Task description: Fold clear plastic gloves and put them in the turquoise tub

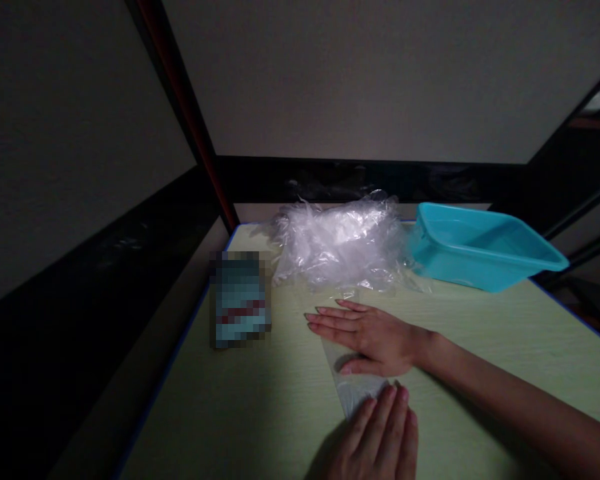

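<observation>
Clear plastic film (359,393) sits partly under right hand (383,339) and left hand (377,440), both grips pretty flat, clutching nothing.

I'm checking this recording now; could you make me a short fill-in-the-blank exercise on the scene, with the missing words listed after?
1. The turquoise tub stands to the ______ of the plastic pile.
2. The pixelated object lies near the ______ edge of the table.
3. Of the left hand and the right hand, the ______ one is farther from the pile.
4. In all, ______ bare hands are at the plastic sheet.

Missing words: right; left; left; two.
</observation>
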`<state>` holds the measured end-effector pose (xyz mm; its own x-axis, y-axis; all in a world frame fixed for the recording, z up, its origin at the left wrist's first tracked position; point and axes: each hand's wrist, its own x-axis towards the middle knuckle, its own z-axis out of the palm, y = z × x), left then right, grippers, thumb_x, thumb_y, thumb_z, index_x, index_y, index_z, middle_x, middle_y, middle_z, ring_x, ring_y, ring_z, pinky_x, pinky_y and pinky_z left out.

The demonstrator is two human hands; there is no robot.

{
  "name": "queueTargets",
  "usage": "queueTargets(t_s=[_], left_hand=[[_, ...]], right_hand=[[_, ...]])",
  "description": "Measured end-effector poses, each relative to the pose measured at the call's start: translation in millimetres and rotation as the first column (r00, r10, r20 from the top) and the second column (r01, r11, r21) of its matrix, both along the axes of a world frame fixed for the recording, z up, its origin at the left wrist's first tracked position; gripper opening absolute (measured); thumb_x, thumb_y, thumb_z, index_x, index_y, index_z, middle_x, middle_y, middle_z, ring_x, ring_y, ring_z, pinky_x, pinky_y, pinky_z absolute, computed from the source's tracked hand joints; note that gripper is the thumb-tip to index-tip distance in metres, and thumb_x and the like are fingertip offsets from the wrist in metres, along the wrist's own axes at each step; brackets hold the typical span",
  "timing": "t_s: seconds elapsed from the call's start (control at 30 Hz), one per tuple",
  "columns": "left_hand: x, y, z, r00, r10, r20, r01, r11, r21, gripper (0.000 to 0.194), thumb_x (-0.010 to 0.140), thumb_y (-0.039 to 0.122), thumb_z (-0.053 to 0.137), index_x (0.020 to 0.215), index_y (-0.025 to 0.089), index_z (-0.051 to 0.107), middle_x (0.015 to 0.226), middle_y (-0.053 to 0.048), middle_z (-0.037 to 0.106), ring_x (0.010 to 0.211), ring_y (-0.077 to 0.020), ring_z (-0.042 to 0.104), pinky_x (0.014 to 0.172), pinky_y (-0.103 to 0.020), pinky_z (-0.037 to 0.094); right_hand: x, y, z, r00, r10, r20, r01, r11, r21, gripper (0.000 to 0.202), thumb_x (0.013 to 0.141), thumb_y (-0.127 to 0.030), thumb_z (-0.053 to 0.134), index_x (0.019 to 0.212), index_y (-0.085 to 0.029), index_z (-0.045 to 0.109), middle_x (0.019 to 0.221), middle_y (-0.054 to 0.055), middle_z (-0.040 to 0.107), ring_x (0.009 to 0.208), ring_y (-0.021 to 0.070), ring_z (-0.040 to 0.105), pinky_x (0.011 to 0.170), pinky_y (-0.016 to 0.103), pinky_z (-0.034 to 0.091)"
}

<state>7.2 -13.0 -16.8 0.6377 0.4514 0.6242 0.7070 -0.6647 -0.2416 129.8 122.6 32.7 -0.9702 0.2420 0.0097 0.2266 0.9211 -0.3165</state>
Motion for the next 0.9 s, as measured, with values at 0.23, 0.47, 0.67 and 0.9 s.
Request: queueTargets(t_s=[0.23,0.47,0.67,0.9], left_hand=[[-3,-4,9.0,0.996,-0.034,-0.082,0.018,0.983,-0.182,0.035,0.096,0.024,0.03,0.121,0.013,0.052,0.126,-0.003,0.056,0.115,-0.0148,0.05,0.094,-0.026,0.037],[-6,-8,25.8,0.977,-0.14,-0.159,0.083,0.945,-0.316,0.037,0.096,0.023,0.03,0.125,0.009,0.048,0.133,-0.006,0.048,0.121,-0.0156,0.044,0.097,-0.025,0.036],[-8,-10,32.0,0.964,-0.225,-0.145,0.142,0.889,-0.435,0.05,0.088,0.029,0.041,0.13,0.002,0.039,0.138,-0.014,0.041,0.126,-0.0207,0.038,0.1,-0.029,0.036],[-15,-13,48.5,0.973,-0.221,-0.07,0.168,0.882,-0.441,0.042,0.091,0.023,0.041,0.13,0.009,0.04,0.141,-0.007,0.037,0.13,-0.0163,0.031,0.104,-0.028,0.033]], right_hand=[[-1,-1,0.5,0.998,-0.038,0.04,0.036,0.998,0.043,0.058,0.095,-0.041,0.028,0.144,-0.015,0.011,0.15,0.004,0.014,0.137,0.0168,0.009,0.11,0.04,0.008],[-1,-1,-0.6,0.999,-0.047,0.013,0.046,0.998,0.03,0.053,0.095,-0.035,0.027,0.143,-0.017,0.015,0.149,0.004,0.019,0.136,0.0153,0.01,0.11,0.039,0.007],[-1,-3,-2.3,0.993,-0.074,-0.096,0.078,0.996,0.033,0.052,0.094,-0.033,0.031,0.142,-0.015,0.02,0.147,0.007,0.025,0.135,0.0172,0.018,0.109,0.042,0.015],[19,-15,5.4,0.887,-0.234,-0.399,0.276,0.96,0.05,0.039,0.095,-0.023,0.027,0.132,-0.014,0.039,0.132,0.013,0.048,0.123,0.0177,0.042,0.099,0.04,0.037]])
